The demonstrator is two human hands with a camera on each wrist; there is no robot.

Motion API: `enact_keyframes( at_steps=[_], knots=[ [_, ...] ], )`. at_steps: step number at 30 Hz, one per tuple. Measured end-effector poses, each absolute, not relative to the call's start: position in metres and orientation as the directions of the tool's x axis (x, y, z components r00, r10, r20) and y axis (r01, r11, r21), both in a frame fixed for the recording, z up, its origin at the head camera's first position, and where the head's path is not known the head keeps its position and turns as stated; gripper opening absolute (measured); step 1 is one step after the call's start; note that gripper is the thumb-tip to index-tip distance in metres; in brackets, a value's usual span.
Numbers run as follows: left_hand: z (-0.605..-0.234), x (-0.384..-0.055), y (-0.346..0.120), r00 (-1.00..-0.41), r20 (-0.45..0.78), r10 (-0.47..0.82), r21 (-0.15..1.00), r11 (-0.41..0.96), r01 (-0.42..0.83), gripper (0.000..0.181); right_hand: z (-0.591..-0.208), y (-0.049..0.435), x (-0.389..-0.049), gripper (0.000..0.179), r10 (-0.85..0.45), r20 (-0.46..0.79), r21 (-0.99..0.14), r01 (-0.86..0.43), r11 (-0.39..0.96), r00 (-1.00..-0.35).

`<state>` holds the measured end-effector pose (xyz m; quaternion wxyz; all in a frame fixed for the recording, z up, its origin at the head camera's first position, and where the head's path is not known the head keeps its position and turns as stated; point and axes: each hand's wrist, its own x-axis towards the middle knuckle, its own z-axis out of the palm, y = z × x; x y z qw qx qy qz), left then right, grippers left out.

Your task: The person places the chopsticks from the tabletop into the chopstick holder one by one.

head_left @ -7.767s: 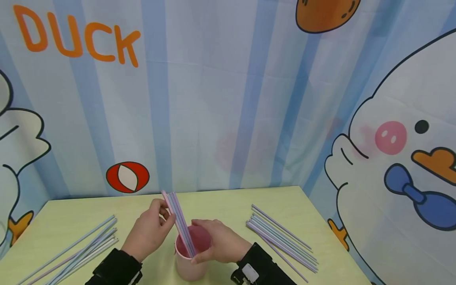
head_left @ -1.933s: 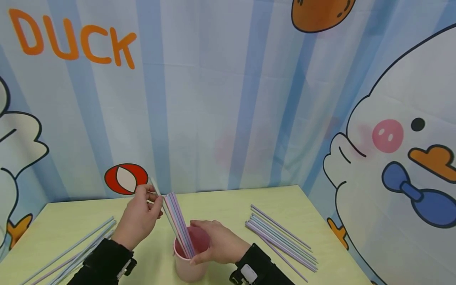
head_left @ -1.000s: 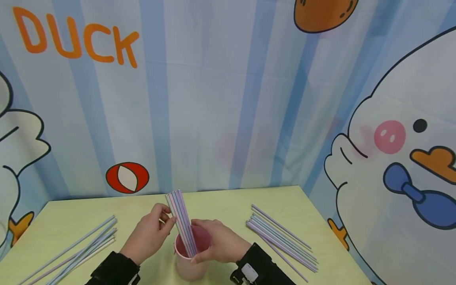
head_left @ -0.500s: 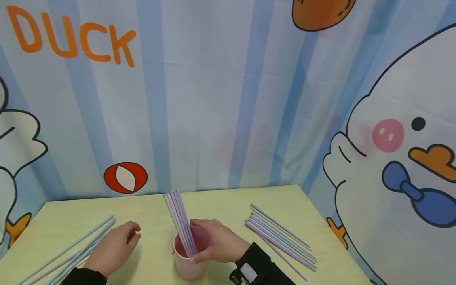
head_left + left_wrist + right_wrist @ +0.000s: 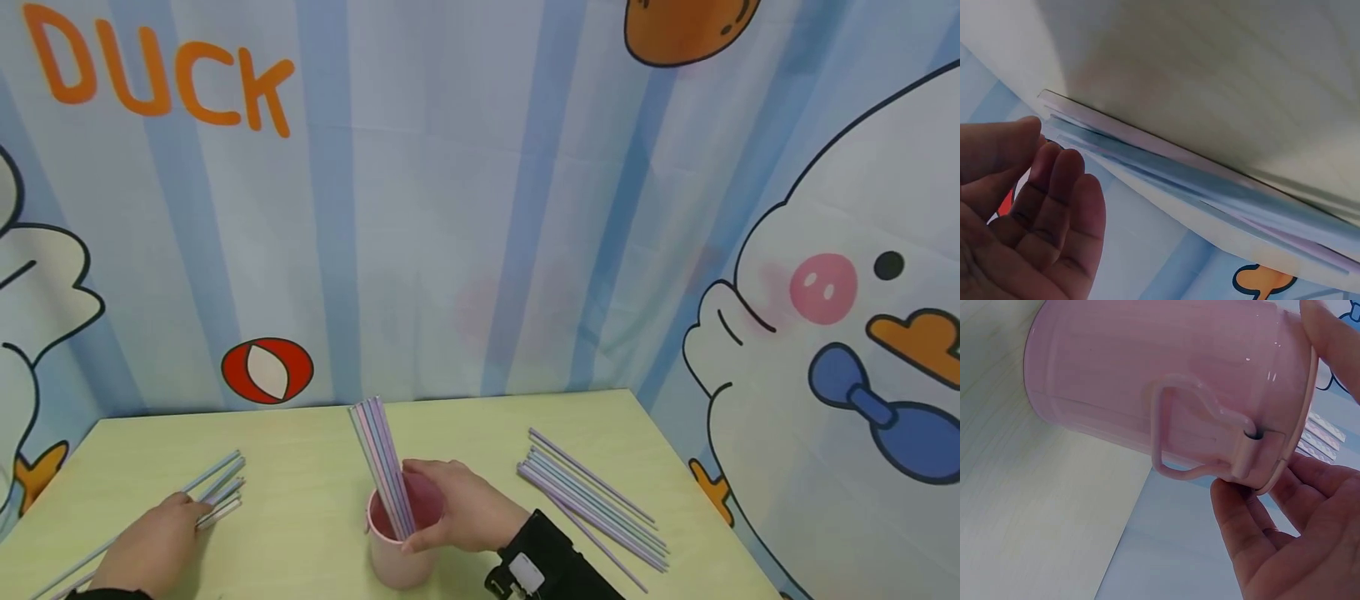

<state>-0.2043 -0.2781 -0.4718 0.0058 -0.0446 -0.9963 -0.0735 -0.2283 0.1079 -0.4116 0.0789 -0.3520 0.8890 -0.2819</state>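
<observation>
Watching remotely, I'm seeing the right hand (image 5: 467, 508) gripping the pink cup (image 5: 401, 567) (a straw bundle (image 5: 385, 471) is leaning inside); left of the cup, the left hand (image 5: 153, 546) is hanging by loose straws (image 5: 223, 477), whether pinching any I can't tell.

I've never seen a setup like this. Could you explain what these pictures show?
There is no robot here, just a person's bare left hand and right hand. The wide picture comes from a camera worn on the head; the two close-ups come from cameras on the left and right wrists.

A pale yellow, wood-grained table bears thin, straight, pastel sticks in a left group and a right group. The right hand holds a glossy pink cylindrical bucket by its top; more pastel sticks lean inside it. The left hand is at the left group, but I cannot tell whether it pinches any sticks.
</observation>
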Motion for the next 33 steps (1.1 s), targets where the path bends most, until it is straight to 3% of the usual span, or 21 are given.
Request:
enact_keyframes(
  at_steps=[7, 19, 33],
  knots=[
    [-0.4817, -0.1995, -0.2847, -0.986, 0.031, 0.163, 0.090, 0.982, 0.165, 0.019, -0.4119, 0.1082, -0.2275, 0.090, -0.667, 0.062, -0.557, -0.580, 0.594, -0.742],
    [-0.4821, -0.1986, -0.2821, -0.990, -0.070, 0.123, 0.057, 0.991, 0.120, 0.021, -0.4115, 0.1085, -0.2264, 0.091, -0.674, 0.072, -0.546, -0.594, 0.591, -0.736],
    [-0.4811, -0.1976, -0.2751, -0.993, -0.024, 0.120, 0.094, 0.989, 0.117, 0.012, -0.4109, 0.1079, -0.2277, 0.089, -0.673, 0.072, -0.554, -0.591, 0.586, -0.736]
  ],
)
